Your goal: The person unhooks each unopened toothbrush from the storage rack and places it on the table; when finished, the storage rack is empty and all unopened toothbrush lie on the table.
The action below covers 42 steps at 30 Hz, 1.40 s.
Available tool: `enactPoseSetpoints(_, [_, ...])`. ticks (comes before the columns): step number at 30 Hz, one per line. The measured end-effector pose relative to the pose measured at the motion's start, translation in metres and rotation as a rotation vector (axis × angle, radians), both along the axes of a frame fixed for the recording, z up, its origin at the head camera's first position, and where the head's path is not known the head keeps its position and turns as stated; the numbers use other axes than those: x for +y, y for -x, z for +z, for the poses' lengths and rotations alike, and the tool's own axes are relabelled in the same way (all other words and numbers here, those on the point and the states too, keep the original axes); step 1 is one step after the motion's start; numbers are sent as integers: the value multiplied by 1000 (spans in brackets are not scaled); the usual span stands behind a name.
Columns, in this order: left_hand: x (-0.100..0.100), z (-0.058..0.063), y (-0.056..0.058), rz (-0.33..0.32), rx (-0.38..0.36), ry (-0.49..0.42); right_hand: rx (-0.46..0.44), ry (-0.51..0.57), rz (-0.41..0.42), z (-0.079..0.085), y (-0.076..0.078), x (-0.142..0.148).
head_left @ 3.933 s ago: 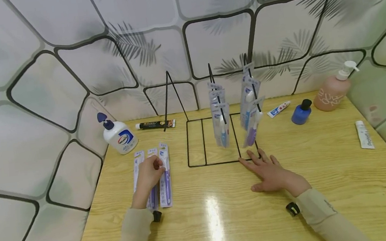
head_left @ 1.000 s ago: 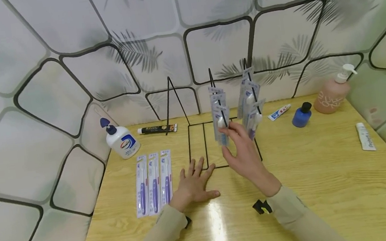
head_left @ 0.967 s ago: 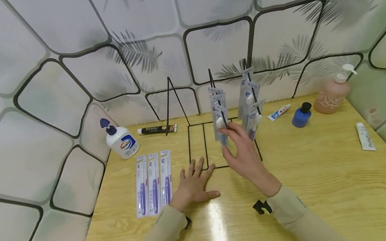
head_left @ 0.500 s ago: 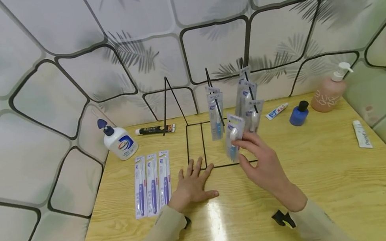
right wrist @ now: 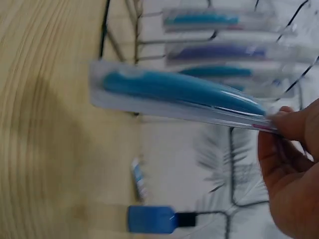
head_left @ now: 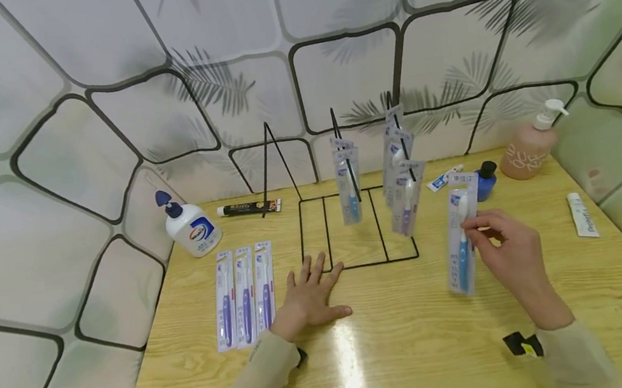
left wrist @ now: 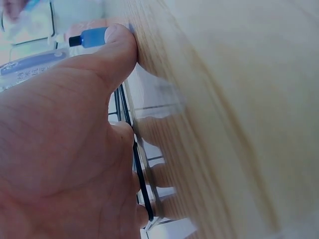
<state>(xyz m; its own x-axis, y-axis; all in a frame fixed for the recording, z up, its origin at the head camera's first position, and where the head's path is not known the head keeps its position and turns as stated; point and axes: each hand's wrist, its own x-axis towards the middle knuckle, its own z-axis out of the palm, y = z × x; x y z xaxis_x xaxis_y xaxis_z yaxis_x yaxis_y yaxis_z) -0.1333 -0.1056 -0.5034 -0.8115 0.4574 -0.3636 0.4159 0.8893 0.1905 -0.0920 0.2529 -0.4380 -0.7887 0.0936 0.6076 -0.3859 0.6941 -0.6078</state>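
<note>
My right hand [head_left: 510, 254] pinches a packaged blue toothbrush [head_left: 462, 260] by its edge, upright over the right side of the table. In the right wrist view the blue handle [right wrist: 184, 92] points away from the thumb and fingers. My left hand [head_left: 308, 300] lies flat with spread fingers, fingertips at the front bar of a black wire rack [head_left: 359, 265]. Packaged toothbrushes hang on two of the rack's hooks: a blue one [head_left: 350, 196] in the middle and a purple one [head_left: 406, 205] foremost on the right. The left hook [head_left: 266, 167] bears none.
Three packaged purple toothbrushes [head_left: 245, 297] lie side by side at left. Behind them stand a white pump bottle [head_left: 191, 230] and a black toothpaste tube [head_left: 249, 208]. At right are a blue bottle [head_left: 485, 184], a pink pump bottle [head_left: 530, 150], a small tube [head_left: 441, 180] and a white tube [head_left: 582, 217].
My right hand has taken the front blue toothbrush off the middle hook and carried it right. My left hand has moved from the toothbrushes at left to the rack's front bar.
</note>
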Motion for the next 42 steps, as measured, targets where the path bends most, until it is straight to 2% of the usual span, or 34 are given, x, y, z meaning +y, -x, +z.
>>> enactPoseSetpoints(2, [0,0,0,2,2,2,-142,-38,-32,-10,12,12])
enactPoseSetpoints(4, [-1,0,0,2,-1,4,-298,-82,-26,-18,24,21])
enactPoseSetpoints(8, [0,-1,-1,5,-9,-2,-559,-144,73,-32,44,30])
enactPoseSetpoints(13, [0,-2,0,8,-2,2,-706,-162,146,-46,61,30])
enactPoseSetpoints(21, [-1,-3,1,19,-3,12,-772,-205,149,-57,72,30])
enactPoseSetpoints(28, [-2,-2,2,21,-1,15,-718,-267,98,-54,70,25])
enactPoseSetpoints(33, [-2,0,2,20,-8,0,-761,-302,56,-51,70,24])
enactPoseSetpoints(39, [-1,0,1,17,-15,-5,-767,-320,49,-43,57,19])
enactPoseSetpoints(42, [0,-1,2,13,-11,3,-719,-322,112,-36,46,9])
